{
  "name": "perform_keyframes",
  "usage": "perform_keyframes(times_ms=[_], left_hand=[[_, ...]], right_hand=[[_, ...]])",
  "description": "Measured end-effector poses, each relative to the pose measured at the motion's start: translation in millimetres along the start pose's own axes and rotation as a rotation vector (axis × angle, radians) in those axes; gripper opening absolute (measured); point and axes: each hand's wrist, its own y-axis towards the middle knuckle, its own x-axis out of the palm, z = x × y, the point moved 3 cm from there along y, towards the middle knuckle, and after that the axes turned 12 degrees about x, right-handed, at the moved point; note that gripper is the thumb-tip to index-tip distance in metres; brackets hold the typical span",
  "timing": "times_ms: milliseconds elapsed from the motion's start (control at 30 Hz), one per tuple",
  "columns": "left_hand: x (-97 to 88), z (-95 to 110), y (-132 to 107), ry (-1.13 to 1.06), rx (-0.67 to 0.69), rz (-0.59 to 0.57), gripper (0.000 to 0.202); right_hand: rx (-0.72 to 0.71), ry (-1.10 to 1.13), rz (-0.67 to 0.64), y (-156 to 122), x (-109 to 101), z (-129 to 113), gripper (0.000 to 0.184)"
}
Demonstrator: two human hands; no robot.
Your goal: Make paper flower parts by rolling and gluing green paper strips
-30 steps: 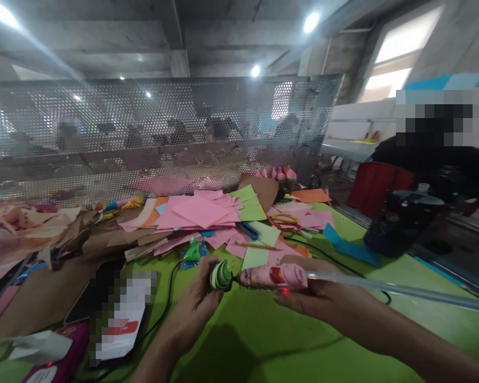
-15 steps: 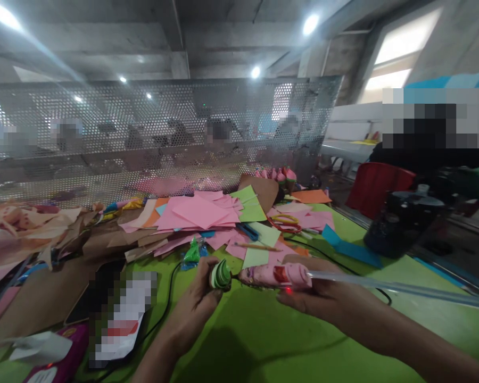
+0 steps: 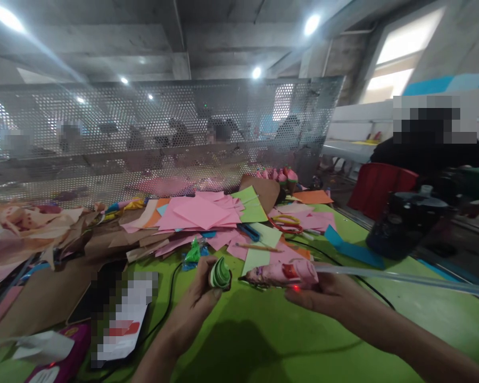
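Observation:
My left hand (image 3: pixel 195 306) is closed round a small roll of green paper (image 3: pixel 220 275), its coiled end facing the tool on the right. In my right hand (image 3: pixel 323 298) is a pink hot glue gun (image 3: pixel 287 274), a red light glowing on its underside. From its rear a long clear glue stick (image 3: pixel 399 279) runs off to the right. The dark nozzle points left at the paper roll, a small gap apart from it. Most of the right hand's fingers are hidden behind the glue gun.
Behind the hands lie stacked pink paper sheets (image 3: pixel 203 213), a pencil (image 3: pixel 259 247), a blue cutter (image 3: pixel 249 232) and scissors (image 3: pixel 285 221). Brown paper and a pixelated packet (image 3: pixel 127 314) lie left. A perforated metal screen (image 3: pixel 163 133) stands behind; a person sits at the right.
The glue gun has drawn back to the right, so its nozzle has come away from the paper roll. My left hand has hardly moved.

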Motion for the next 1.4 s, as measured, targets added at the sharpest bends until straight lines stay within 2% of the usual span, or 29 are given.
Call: perform_keyframes(times_ms=[67,167,267,367,433,500,567,633,767,967,1200,1400], left_hand=[[1.0,1.0,0.3,-0.035,0.008,0.016,0.040],[2.2,3.7,0.1,-0.070,0.007,0.024,0.040],[2.8,9.3,-0.2,-0.084,-0.014,0.025,0.038],[3.4,17.7,0.0,-0.091,-0.035,0.032,0.036],[3.7,22.6,-0.1,-0.102,-0.048,0.036,0.037],[3.6,24.8,-0.6,-0.109,-0.061,0.036,0.038],[3.3,23.7,-1.4,-0.106,-0.074,0.028,0.038],[2.9,20.8,-2.1,-0.099,-0.083,0.017,0.039],[2.9,17.3,-2.1,-0.111,-0.061,-0.012,0.036],[2.5,20.6,-1.6,-0.114,-0.057,-0.043,0.035],[4.5,23.1,0.5,-0.162,-0.022,-0.053,0.029],[5.4,26.4,0.3,-0.115,-0.003,-0.071,0.026]], right_hand=[[0.130,0.045,-0.088,4.8,4.6,17.2,0.033],[0.261,-0.028,-0.050,10.8,8.3,44.5,0.039],[0.184,-0.255,0.039,11.9,7.0,62.7,0.035],[0.132,-0.535,0.147,6.9,0.1,68.6,0.026],[0.092,-0.629,0.211,1.6,-5.0,59.8,0.022],[-0.030,-0.576,0.217,-4.3,-5.7,38.4,0.017],[-0.179,-0.412,0.137,-9.9,0.0,10.0,0.019],[-0.269,-0.238,0.015,-13.8,11.2,-16.8,0.023],[-0.349,-0.086,-0.026,-13.8,35.5,-47.9,0.026],[-0.359,-0.055,-0.033,-2.8,54.7,-53.9,0.036],[-0.343,-0.062,-0.039,2.0,57.0,-52.7,0.042],[-0.323,-0.111,-0.034,3.3,58.2,-57.9,0.038]])
